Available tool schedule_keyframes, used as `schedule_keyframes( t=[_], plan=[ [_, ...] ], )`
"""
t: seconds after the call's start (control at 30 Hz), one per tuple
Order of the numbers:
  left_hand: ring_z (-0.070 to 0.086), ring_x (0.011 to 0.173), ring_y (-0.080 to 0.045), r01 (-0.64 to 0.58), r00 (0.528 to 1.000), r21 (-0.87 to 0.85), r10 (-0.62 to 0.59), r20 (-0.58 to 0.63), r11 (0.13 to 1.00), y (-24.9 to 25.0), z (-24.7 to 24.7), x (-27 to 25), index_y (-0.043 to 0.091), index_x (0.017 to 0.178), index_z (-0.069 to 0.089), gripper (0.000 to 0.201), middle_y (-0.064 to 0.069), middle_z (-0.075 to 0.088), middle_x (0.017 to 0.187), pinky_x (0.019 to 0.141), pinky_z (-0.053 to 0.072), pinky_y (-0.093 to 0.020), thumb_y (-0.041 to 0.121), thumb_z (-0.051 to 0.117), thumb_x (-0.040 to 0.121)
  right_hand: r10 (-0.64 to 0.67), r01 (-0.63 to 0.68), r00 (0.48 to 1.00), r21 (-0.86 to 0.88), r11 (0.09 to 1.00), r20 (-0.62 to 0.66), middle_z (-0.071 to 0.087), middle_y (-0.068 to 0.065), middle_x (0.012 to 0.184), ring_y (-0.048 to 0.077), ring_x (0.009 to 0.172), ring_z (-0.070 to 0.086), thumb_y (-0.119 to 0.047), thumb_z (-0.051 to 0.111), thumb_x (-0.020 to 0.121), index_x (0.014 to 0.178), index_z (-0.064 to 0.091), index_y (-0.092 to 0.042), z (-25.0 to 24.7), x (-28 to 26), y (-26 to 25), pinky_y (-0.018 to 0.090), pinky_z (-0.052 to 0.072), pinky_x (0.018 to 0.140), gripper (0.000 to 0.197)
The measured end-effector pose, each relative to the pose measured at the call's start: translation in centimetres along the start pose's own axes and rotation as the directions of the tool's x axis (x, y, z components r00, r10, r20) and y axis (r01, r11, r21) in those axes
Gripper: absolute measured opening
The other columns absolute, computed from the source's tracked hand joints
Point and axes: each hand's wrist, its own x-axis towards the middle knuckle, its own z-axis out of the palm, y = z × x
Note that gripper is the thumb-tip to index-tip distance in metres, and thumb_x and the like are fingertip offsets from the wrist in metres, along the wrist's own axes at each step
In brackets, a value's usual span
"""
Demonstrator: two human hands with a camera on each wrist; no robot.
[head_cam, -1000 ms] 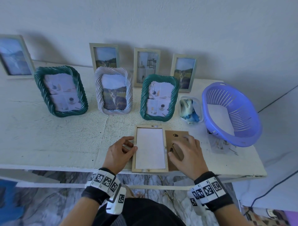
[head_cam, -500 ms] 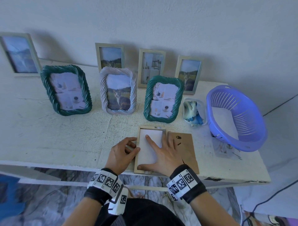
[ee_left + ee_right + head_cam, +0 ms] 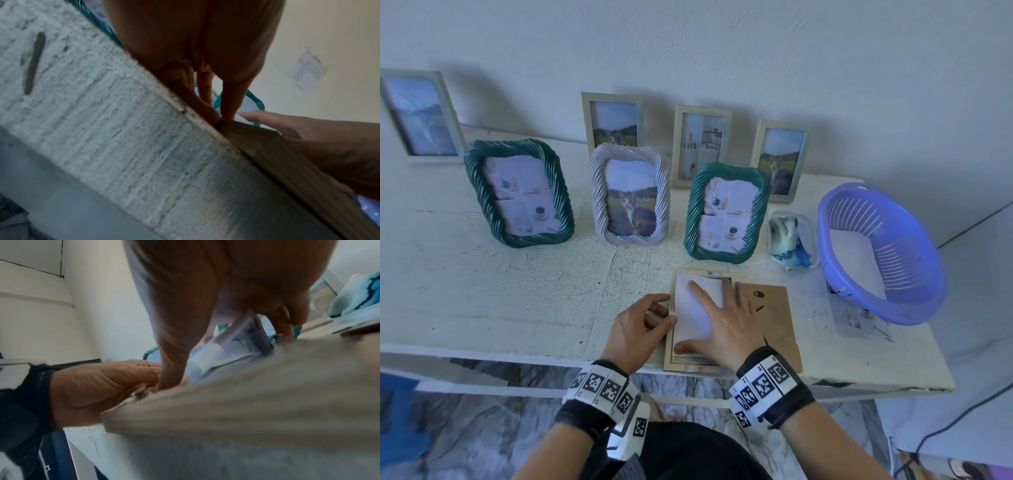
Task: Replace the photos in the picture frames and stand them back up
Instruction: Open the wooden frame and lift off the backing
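Note:
A beige wooden frame [image 3: 688, 367] lies face down at the table's near edge, with a white photo back [image 3: 688, 325] inside it. My right hand [image 3: 722, 318] lies flat on the photo, fingers straight and spread, the index tip near the top. My left hand [image 3: 664, 315] pinches the frame's left rail, with the thumb at the photo's edge. The brown backing board [image 3: 777, 322] lies flat just right of the frame. In the left wrist view my left hand's fingertips [image 3: 216, 118] touch the frame's corner [image 3: 257, 142]. In the right wrist view the photo [image 3: 207, 363] shows under my palm.
Three twisted frames stand behind: green [image 3: 518, 193], pale [image 3: 630, 198], green [image 3: 726, 209]. Several beige frames [image 3: 702, 145] lean on the wall. A clear tub [image 3: 791, 240] and a purple basket [image 3: 914, 308] sit at the right. The table edge [image 3: 517, 359] is just under my wrists.
My right hand left the backing board and moved left onto the white photo, where it now presses flat. The left hand stayed at the frame's left rail.

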Motion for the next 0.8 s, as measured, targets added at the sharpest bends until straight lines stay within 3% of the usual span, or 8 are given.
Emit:
schedule_keyframes(
  t=[0.17, 0.27, 0.37, 0.5, 0.57, 0.67, 0.73, 0.8],
  plan=[
    [0.063, 0.067, -0.007, 0.020, 1.000, -0.017, -0.020, 0.007, 1.000, 0.3, -0.2, 0.1, 0.029, 0.113, 0.064, 0.028, 0.010, 0.067, 0.088, 0.066, 0.057, -0.029, 0.024, 0.071, 0.086, -0.032, 0.034, 0.982, 0.009, 0.999, -0.187, 0.043, 0.015, 0.136, 0.035, 0.123, 0.041, -0.078, 0.063, 0.062, 0.149, 0.015, -0.041, -0.6, 0.0, -0.2, 0.044, 0.038, 0.101, 0.106],
    [0.063, 0.077, -0.005, 0.015, 0.998, -0.113, -0.022, -0.060, 0.994, 1.2, -0.5, 0.0, 0.027, 0.111, 0.066, 0.022, 0.011, 0.067, 0.092, 0.063, 0.059, -0.040, 0.034, 0.064, 0.090, -0.045, 0.073, 0.977, 0.132, 0.988, -0.209, 0.028, 0.015, 0.148, 0.032, 0.132, 0.035, -0.072, 0.066, 0.067, 0.149, 0.012, -0.042, -1.1, -0.6, -0.1, 0.040, 0.042, 0.100, 0.103],
    [0.066, 0.080, -0.009, 0.015, 0.999, -0.297, -0.028, -0.037, 0.955, 3.3, -0.9, -0.1, 0.029, 0.114, 0.064, 0.039, 0.008, 0.070, 0.089, 0.060, 0.059, -0.035, 0.049, 0.065, 0.080, -0.089, 0.134, 0.979, 0.243, 0.961, -0.186, 0.012, 0.011, 0.156, 0.028, 0.142, 0.018, -0.072, 0.069, 0.065, 0.150, 0.009, -0.045, -1.9, -1.3, -0.2, 0.039, 0.034, 0.107, 0.108],
    [0.063, 0.070, -0.018, 0.003, 1.000, -0.443, -0.010, -0.014, 0.897, 5.1, -1.0, 0.2, 0.025, 0.121, 0.055, 0.042, -0.008, 0.069, 0.075, 0.061, 0.053, -0.031, 0.022, 0.072, 0.083, -0.102, 0.202, 0.968, 0.471, 0.859, -0.228, 0.004, 0.000, 0.158, 0.013, 0.143, 0.015, -0.060, 0.079, 0.065, 0.146, 0.023, -0.049, -2.3, -2.0, 0.0, 0.022, 0.028, 0.108, 0.099],
    [0.063, 0.071, -0.026, 0.014, 0.998, -0.503, -0.045, -0.051, 0.864, 5.4, -1.0, 0.4, 0.024, 0.117, 0.052, 0.037, -0.016, 0.069, 0.077, 0.063, 0.053, -0.039, 0.012, 0.070, 0.086, -0.038, 0.210, 0.958, 0.606, 0.767, -0.283, 0.016, -0.003, 0.156, 0.006, 0.137, 0.027, -0.043, 0.079, 0.075, 0.141, 0.032, -0.049, -2.7, -2.3, 0.4, 0.012, 0.030, 0.102, 0.081],
    [0.064, 0.071, -0.027, 0.014, 0.996, -0.478, -0.054, -0.070, 0.878, 5.1, -0.9, 0.7, 0.024, 0.100, 0.057, 0.021, -0.016, 0.069, 0.079, 0.064, 0.052, -0.043, 0.010, 0.068, 0.088, 0.055, 0.220, 0.941, 0.729, 0.649, -0.333, 0.056, -0.009, 0.122, 0.017, 0.102, 0.058, -0.021, 0.066, 0.088, 0.136, 0.036, -0.050, -3.4, -3.0, 0.7, 0.027, 0.051, 0.085, 0.064],
    [0.066, 0.077, -0.020, 0.004, 0.998, -0.369, -0.029, -0.062, 0.930, 5.1, -0.7, 0.8, 0.029, 0.092, 0.065, 0.008, -0.002, 0.071, 0.083, 0.066, 0.057, -0.041, 0.025, 0.069, 0.087, 0.078, 0.240, 0.941, 0.810, 0.535, -0.330, 0.057, -0.013, 0.081, 0.010, 0.068, 0.055, -0.012, 0.060, 0.090, 0.139, 0.035, -0.047, -4.1, -3.5, 0.5, 0.024, 0.048, 0.064, 0.065],
    [0.067, 0.093, -0.010, 0.029, 1.000, -0.303, -0.029, 0.002, 0.953, 5.7, -0.7, 0.5, 0.030, 0.097, 0.069, 0.028, 0.010, 0.071, 0.098, 0.077, 0.059, -0.043, 0.054, 0.064, 0.083, 0.051, 0.265, 0.945, 0.849, 0.458, -0.323, 0.057, -0.015, 0.068, 0.003, 0.060, 0.052, -0.015, 0.062, 0.092, 0.144, 0.029, -0.046, -4.9, -4.0, 0.1, 0.019, 0.043, 0.062, 0.069]
  ],
)
